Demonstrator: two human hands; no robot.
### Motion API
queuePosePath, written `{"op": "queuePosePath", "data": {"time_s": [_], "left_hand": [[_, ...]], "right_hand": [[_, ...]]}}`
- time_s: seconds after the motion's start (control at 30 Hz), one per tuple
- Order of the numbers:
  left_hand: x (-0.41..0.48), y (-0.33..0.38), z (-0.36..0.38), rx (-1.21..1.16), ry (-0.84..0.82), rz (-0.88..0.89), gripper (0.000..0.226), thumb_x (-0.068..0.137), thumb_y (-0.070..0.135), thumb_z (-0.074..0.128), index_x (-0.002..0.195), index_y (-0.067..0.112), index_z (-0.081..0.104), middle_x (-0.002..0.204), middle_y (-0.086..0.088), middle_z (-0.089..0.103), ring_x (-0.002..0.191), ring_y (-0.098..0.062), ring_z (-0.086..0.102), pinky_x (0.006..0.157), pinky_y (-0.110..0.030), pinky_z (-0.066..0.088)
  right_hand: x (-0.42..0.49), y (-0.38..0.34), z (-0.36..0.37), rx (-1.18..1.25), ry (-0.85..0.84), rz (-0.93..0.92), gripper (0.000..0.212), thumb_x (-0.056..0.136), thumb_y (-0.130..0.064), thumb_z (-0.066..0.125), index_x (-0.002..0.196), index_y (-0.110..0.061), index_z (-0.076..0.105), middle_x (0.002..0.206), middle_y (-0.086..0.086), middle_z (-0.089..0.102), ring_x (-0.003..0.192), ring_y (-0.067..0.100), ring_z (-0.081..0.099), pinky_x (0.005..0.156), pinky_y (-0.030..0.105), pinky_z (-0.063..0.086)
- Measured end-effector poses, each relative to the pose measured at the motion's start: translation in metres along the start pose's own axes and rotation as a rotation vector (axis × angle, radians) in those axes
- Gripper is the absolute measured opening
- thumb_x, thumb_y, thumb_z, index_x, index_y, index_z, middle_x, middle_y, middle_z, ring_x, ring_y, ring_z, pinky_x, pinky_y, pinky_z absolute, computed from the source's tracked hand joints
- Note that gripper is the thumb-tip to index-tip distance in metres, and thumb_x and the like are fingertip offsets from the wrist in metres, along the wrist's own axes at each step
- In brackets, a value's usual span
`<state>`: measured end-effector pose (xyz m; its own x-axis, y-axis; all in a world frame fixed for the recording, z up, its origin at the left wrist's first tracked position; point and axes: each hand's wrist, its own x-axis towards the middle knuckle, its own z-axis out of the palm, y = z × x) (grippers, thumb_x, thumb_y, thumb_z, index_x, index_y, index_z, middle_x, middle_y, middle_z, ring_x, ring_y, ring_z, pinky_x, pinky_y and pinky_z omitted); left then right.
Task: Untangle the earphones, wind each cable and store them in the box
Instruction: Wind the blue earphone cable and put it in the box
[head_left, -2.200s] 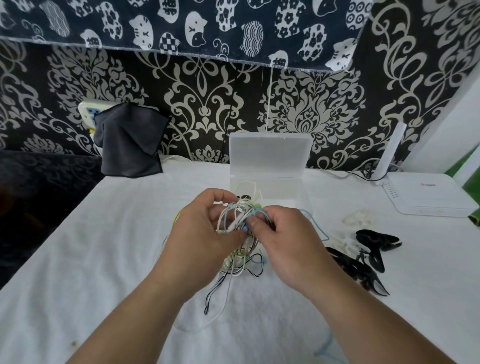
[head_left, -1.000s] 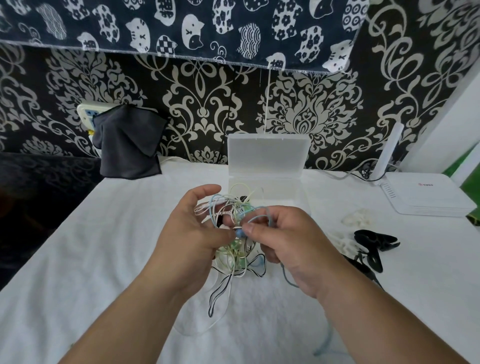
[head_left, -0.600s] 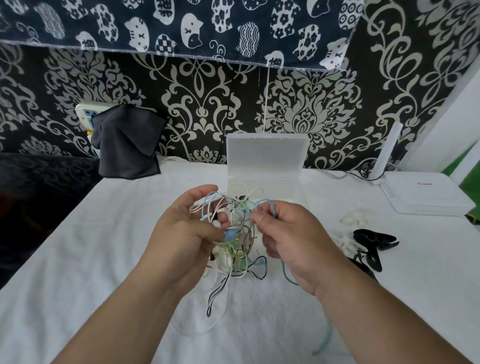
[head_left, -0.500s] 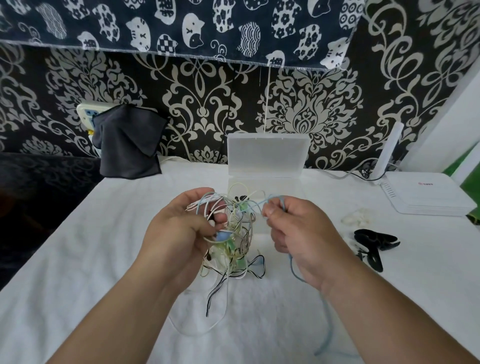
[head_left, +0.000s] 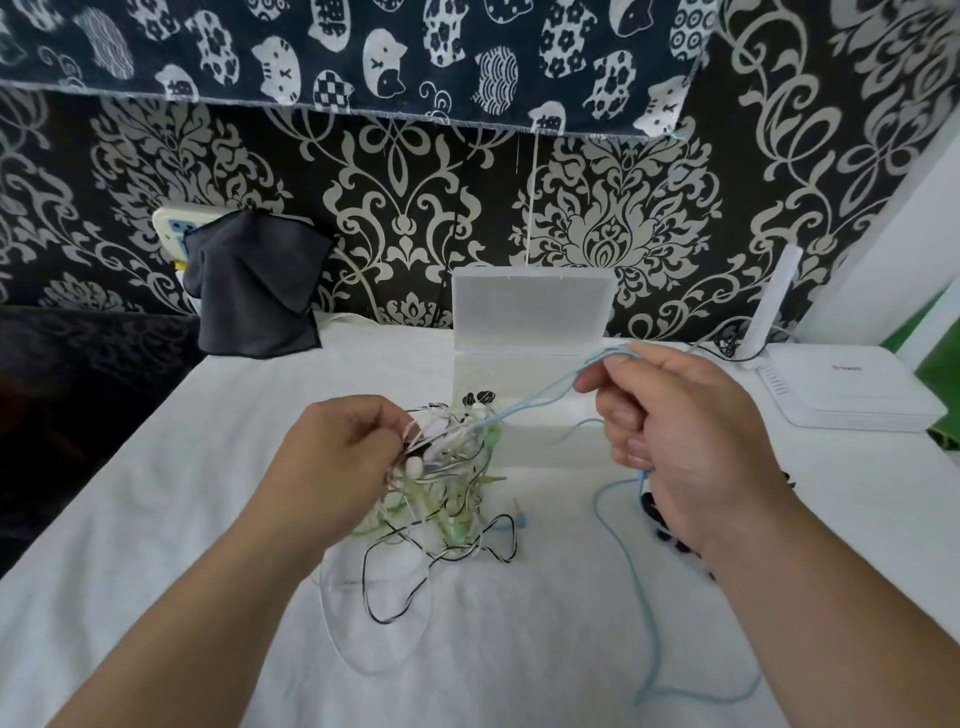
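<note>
Desk (head_left: 197, 530) with white cover, against a patterned wall. Clear box (head_left: 540, 441) sits at the back centre, its lid (head_left: 530, 312) standing open and upright. Dark cloth (head_left: 254, 296) hangs at the back left, covering most of a wall socket. White router (head_left: 852, 395) at the back right, antenna up. Some black pieces (head_left: 649, 506) lie on the desk, mostly hidden behind the right wrist, so I can't tell what they are. Nothing blocks the box opening except the raised cables in front of it.

Tangle of earphones (head_left: 447, 462) is just in front of the box, its upper part lifted and its lower loops trailing on the desk. Left hand (head_left: 337, 457) is curled and clamped on the tangle's left side. Right hand (head_left: 685, 441) is held off to the right, apart from the tangle, thumb and forefinger pinching a blue cable (head_left: 537, 398). That cable runs taut from the tangle up to the pinch; more of it drops below the hand and loops on the desk near the right forearm.

Counts: two hands, one box, one tangle, one router, one cloth. Cable colours in the tangle: white, green, black, blue. Number of earphone sets not countable.
</note>
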<state>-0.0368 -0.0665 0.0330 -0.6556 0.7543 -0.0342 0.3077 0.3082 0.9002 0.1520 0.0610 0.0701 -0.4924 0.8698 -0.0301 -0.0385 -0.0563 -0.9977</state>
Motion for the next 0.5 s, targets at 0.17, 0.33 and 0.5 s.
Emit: {"op": "queuePosePath", "data": {"time_s": [0.17,0.33,0.5], "left_hand": [[-0.003,0.007,-0.004,-0.105,-0.083,-0.128,0.047,0.1,0.047,0.046,0.074,0.01,0.061,0.06,0.001,0.06,0.05,-0.013,0.044,0.052,-0.029,0.033],[0.0,-0.004,-0.003,0.54,0.155,0.009,0.057,0.098,0.054,0.036,0.069,0.01,0.058,0.061,-0.005,0.063,0.066,-0.026,0.059,0.063,-0.038,0.048],[0.009,-0.016,-0.013,0.815,0.213,-0.077,0.022,0.09,0.037,0.066,0.081,0.018,0.059,0.08,-0.001,0.059,0.076,-0.025,0.054,0.059,-0.031,0.038]], "right_hand": [[0.003,-0.008,-0.003,0.22,0.036,0.02,0.027,0.094,-0.01,0.039,0.082,-0.007,0.063,0.054,0.006,0.035,0.046,0.016,0.019,0.053,0.034,0.009],[-0.003,-0.014,0.001,0.183,-0.032,-0.101,0.037,0.101,-0.012,0.037,0.088,-0.005,0.071,0.069,0.012,0.052,0.05,0.021,0.038,0.049,0.031,0.024],[-0.006,-0.03,-0.001,0.439,-0.124,-0.082,0.025,0.088,-0.017,0.046,0.088,-0.003,0.067,0.072,0.009,0.053,0.054,0.019,0.046,0.05,0.028,0.029]]}}
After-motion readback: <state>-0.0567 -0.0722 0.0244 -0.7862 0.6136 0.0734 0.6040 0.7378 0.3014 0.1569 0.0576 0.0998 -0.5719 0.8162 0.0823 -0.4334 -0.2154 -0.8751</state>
